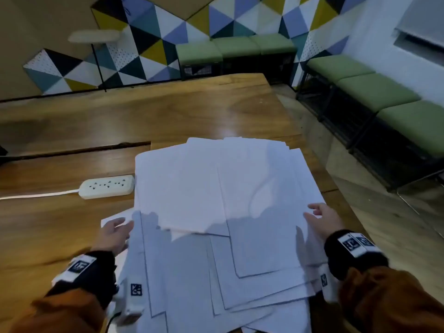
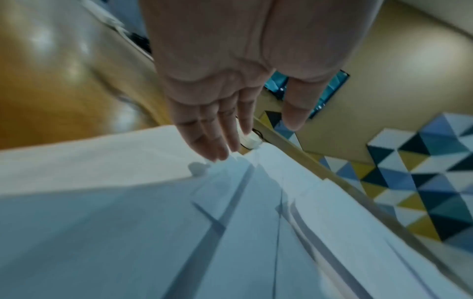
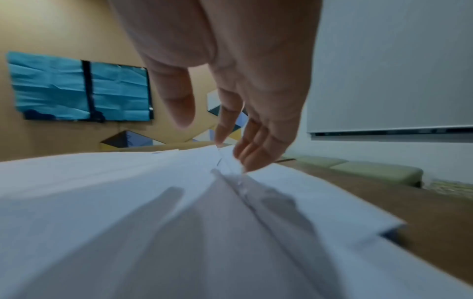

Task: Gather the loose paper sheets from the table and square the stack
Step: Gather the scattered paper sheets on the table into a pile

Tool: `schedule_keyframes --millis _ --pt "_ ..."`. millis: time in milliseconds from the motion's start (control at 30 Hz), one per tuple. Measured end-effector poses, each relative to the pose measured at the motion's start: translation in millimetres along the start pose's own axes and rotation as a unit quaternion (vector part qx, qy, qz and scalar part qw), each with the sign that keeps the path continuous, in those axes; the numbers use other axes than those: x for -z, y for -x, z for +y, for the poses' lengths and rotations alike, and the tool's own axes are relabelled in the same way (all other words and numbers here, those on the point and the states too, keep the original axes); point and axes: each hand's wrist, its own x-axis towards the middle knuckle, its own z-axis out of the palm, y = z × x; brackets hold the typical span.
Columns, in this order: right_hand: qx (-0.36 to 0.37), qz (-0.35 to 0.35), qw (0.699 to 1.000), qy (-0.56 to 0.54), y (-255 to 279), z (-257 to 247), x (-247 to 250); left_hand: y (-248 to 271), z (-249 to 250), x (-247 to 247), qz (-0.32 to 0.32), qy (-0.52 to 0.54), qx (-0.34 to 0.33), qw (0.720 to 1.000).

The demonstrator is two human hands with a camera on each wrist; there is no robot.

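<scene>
Several white paper sheets [image 1: 216, 207] lie fanned and overlapping on the wooden table [image 1: 144, 111], spreading from the middle to the near edge. My left hand [image 1: 115, 233] is at the pile's left edge, fingers straight, tips close to the paper sheets [image 2: 179, 222]. My right hand [image 1: 322, 219] is at the pile's right edge with fingers extended. In the right wrist view the fingertips [image 3: 245, 159] touch the paper sheets [image 3: 128, 192] at an edge. Neither hand grips a sheet.
A white power strip [image 1: 107, 186] with its cable lies on the table just left of the sheets. The table's right edge runs close beside my right hand. Green cushioned benches [image 1: 384, 97] line the far and right walls.
</scene>
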Motion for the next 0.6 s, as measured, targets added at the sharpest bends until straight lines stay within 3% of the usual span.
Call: schedule_keyframes --millis 200,367,433,500,600 --pt "-0.086 0.0 0.993 0.082 -36 -23 -19 -36 29 -36 0.031 -0.105 0.014 0.994" --pt "-0.061 0.003 0.989 0.134 -38 -35 -44 -30 43 -74 -0.022 -0.155 -0.042 0.987" --pt "-0.035 -0.033 0.987 0.151 -36 -37 -51 -22 39 -90 -0.044 -0.15 -0.077 0.985" --pt "-0.014 -0.055 0.989 0.135 -38 -35 -51 -19 37 -97 -0.065 -0.127 -0.093 0.985" --pt "-0.022 0.009 0.999 0.028 -40 -29 -39 -24 44 -87 -0.056 -0.097 -0.08 0.991"
